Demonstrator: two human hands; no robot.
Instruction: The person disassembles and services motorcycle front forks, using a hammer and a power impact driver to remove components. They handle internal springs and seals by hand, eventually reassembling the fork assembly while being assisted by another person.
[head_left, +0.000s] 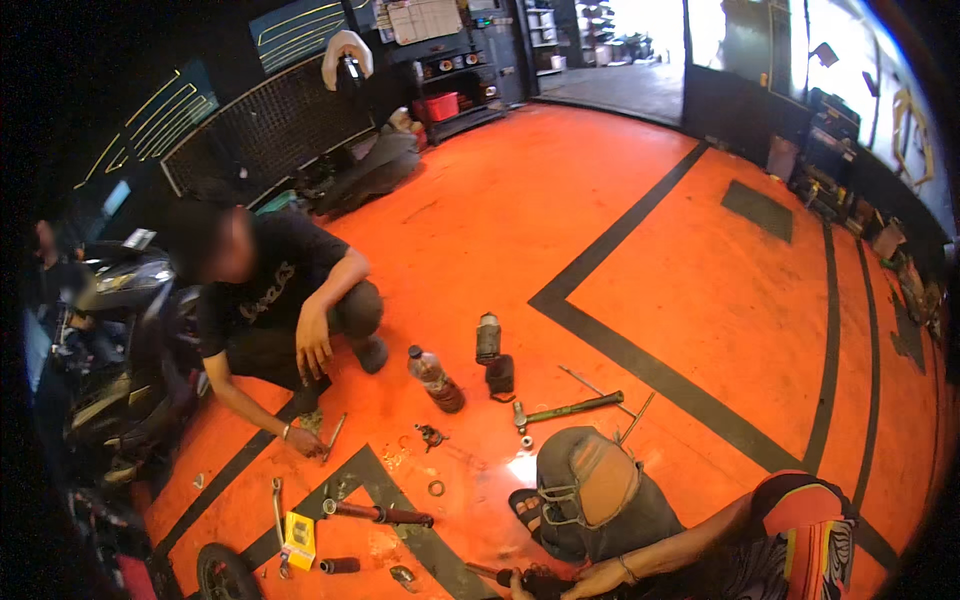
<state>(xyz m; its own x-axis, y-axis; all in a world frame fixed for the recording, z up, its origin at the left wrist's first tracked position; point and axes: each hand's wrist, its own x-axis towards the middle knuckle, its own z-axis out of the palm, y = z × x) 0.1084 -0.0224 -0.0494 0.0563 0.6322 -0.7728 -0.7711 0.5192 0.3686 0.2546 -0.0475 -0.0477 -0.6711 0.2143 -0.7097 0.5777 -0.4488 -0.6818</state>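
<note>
At the lower edge my left hand (518, 584), partly cut off, and my right hand (597, 580) are closed around a dark cylindrical part (548, 580). A thin reddish rod (480, 570) sticks out to its left. My raised knee in ripped dark trousers (650, 515) is beside them, above a sandalled foot (524, 512). To the left on the floor lie a reddish-brown tube with a metal eye (380, 514), a ring (436, 488), a small metal piece (403, 576) and a short black cylinder (340, 566).
A person (280, 290) crouches at left, one hand at a metal rod tool (336, 434), near a motorcycle (130, 300). Beyond my knee are a hammer (575, 406), a bottle of dark liquid (436, 380) and a canister (488, 338). A yellow box (300, 540) lies by a wrench (278, 510).
</note>
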